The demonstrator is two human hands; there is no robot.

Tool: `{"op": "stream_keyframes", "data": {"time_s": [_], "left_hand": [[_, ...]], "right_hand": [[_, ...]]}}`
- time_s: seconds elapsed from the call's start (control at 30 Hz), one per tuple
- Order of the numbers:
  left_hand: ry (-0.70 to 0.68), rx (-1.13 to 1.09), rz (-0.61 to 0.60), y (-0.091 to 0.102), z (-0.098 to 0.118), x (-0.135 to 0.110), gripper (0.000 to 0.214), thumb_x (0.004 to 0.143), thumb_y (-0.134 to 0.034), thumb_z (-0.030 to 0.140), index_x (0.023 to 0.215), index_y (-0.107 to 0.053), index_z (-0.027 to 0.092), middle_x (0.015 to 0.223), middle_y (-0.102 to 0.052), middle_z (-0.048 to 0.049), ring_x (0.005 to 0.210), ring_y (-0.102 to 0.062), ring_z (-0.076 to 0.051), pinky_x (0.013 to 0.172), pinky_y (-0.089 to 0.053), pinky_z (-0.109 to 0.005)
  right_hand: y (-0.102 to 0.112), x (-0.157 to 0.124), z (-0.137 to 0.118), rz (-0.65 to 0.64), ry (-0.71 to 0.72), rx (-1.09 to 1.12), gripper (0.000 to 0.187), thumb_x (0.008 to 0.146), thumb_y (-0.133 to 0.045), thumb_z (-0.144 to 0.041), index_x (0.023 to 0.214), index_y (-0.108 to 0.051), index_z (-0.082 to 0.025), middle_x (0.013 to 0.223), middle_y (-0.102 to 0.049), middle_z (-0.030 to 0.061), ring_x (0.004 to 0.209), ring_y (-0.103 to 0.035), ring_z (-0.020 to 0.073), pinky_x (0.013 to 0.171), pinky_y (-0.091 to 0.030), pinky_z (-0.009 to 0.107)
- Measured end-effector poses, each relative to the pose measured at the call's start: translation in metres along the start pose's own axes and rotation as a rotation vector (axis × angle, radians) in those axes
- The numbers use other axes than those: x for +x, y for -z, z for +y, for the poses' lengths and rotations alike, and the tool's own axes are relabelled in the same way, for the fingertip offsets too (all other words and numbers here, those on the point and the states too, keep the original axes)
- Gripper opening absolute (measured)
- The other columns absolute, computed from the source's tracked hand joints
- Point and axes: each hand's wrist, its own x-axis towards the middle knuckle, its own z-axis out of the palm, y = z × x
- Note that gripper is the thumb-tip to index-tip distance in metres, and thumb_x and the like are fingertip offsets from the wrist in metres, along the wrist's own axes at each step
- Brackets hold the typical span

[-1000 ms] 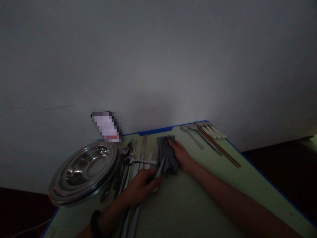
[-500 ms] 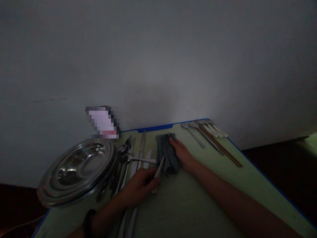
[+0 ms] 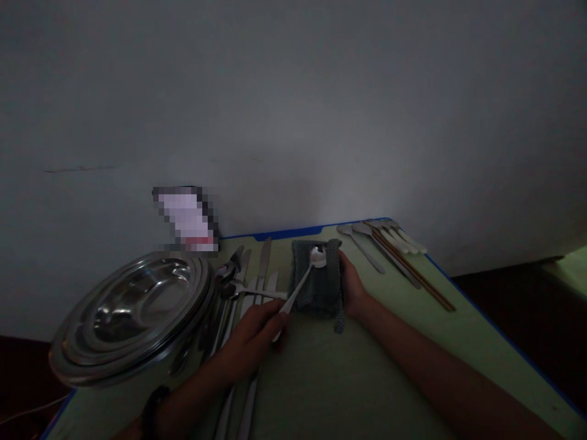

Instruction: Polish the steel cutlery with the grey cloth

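My left hand (image 3: 254,333) is closed on the handle of a metal spoon (image 3: 302,280). The spoon's bowl lies on a grey checked cloth (image 3: 321,287) spread on the pale green table (image 3: 358,379). My right hand (image 3: 354,287) rests at the cloth's right edge with its fingers on the cloth. Both forearms reach in from the bottom of the view.
A stack of round steel plates (image 3: 132,315) sits at the left. Several knives, forks and spoons (image 3: 245,287) lie beside it. Further spoons and chopsticks (image 3: 394,250) lie at the far right corner. A blurred-out object (image 3: 186,220) leans on the white wall.
The cloth, folded over the spoon under my right hand before, is now opened flat and the spoon's bowl shows on top. My right hand has shifted to the cloth's right edge.
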Motion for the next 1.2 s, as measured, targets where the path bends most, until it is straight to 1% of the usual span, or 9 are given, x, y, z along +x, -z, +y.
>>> {"op": "stream_keyframes", "data": {"time_s": [0.17,0.27,0.37,0.53,0.77,0.87,0.93,1.07,1.2], "left_hand": [[-0.024,0.050,-0.021,-0.002,-0.003,0.001,0.030,0.086,-0.036,0.034,0.068,-0.052,0.016,0.055,-0.048,0.0033,0.053,-0.049,-0.012,0.051,-0.038,-0.021],[-0.027,0.091,-0.054,-0.003,-0.003,0.001,0.029,0.088,-0.037,0.036,0.076,-0.055,0.016,0.060,-0.053,0.0019,0.055,-0.050,-0.013,0.051,-0.038,-0.020],[-0.043,0.117,-0.080,-0.003,-0.004,0.000,0.027,0.088,-0.039,0.035,0.086,-0.058,0.016,0.070,-0.059,0.0003,0.060,-0.053,-0.013,0.053,-0.039,-0.020],[-0.037,0.132,-0.093,-0.004,-0.005,-0.001,0.029,0.088,-0.038,0.035,0.081,-0.059,0.016,0.063,-0.056,0.0017,0.056,-0.050,-0.012,0.051,-0.038,-0.020],[-0.051,0.118,-0.112,-0.006,-0.003,0.001,0.029,0.086,-0.039,0.035,0.078,-0.058,0.015,0.066,-0.058,0.0006,0.058,-0.050,-0.013,0.053,-0.039,-0.021],[-0.053,0.141,-0.106,-0.006,-0.001,0.001,0.028,0.086,-0.040,0.034,0.074,-0.057,0.015,0.064,-0.056,0.0014,0.058,-0.049,-0.013,0.054,-0.039,-0.021],[-0.053,0.156,-0.091,-0.006,0.000,0.001,0.027,0.086,-0.039,0.033,0.072,-0.055,0.016,0.062,-0.054,0.0022,0.057,-0.049,-0.012,0.053,-0.038,-0.021],[-0.058,0.170,-0.104,-0.006,-0.002,0.001,0.027,0.087,-0.038,0.032,0.075,-0.055,0.016,0.064,-0.053,0.0025,0.058,-0.049,-0.013,0.052,-0.036,-0.021],[-0.076,0.208,-0.106,-0.005,-0.003,0.001,0.027,0.087,-0.037,0.031,0.073,-0.055,0.016,0.062,-0.051,0.0028,0.059,-0.048,-0.013,0.054,-0.036,-0.022]], "right_hand": [[0.001,0.004,0.004,0.016,0.022,-0.099,0.028,0.076,-0.047,-0.041,0.080,-0.064,-0.019,0.069,-0.069,0.0038,0.077,-0.065,0.0221,0.072,-0.050,0.035],[0.001,0.005,0.008,0.023,0.133,-0.166,0.016,0.070,-0.059,-0.032,0.080,-0.063,-0.020,0.070,-0.068,0.0007,0.068,-0.063,0.0178,0.067,-0.049,0.031],[0.003,0.005,0.010,-0.011,0.217,-0.235,0.018,0.065,-0.065,-0.027,0.081,-0.063,-0.020,0.067,-0.067,-0.0014,0.060,-0.060,0.0145,0.064,-0.048,0.028],[0.005,0.003,0.010,-0.020,0.225,-0.290,0.020,0.062,-0.063,-0.023,0.082,-0.062,-0.020,0.064,-0.066,-0.0036,0.053,-0.057,0.0124,0.058,-0.046,0.027],[0.003,0.001,0.008,0.039,0.218,-0.340,0.025,0.057,-0.055,-0.016,0.081,-0.061,-0.020,0.059,-0.064,-0.0046,0.051,-0.056,0.0136,0.052,-0.044,0.025],[0.002,0.002,0.008,0.041,0.220,-0.310,0.020,0.061,-0.057,-0.020,0.080,-0.061,-0.021,0.062,-0.066,-0.0034,0.056,-0.059,0.0152,0.054,-0.045,0.026],[0.002,0.002,0.007,0.053,0.140,-0.229,0.018,0.068,-0.057,-0.031,0.081,-0.062,-0.020,0.065,-0.067,-0.0004,0.063,-0.062,0.0174,0.058,-0.047,0.029],[0.001,0.000,0.004,0.024,-0.026,-0.091,0.042,0.077,-0.047,-0.055,0.085,-0.064,-0.018,0.069,-0.068,0.0054,0.072,-0.064,0.0211,0.064,-0.050,0.034],[0.004,0.002,0.005,0.004,0.082,-0.139,0.032,0.077,-0.054,-0.047,0.091,-0.063,-0.020,0.074,-0.069,0.0032,0.074,-0.065,0.0190,0.067,-0.051,0.033]]}}
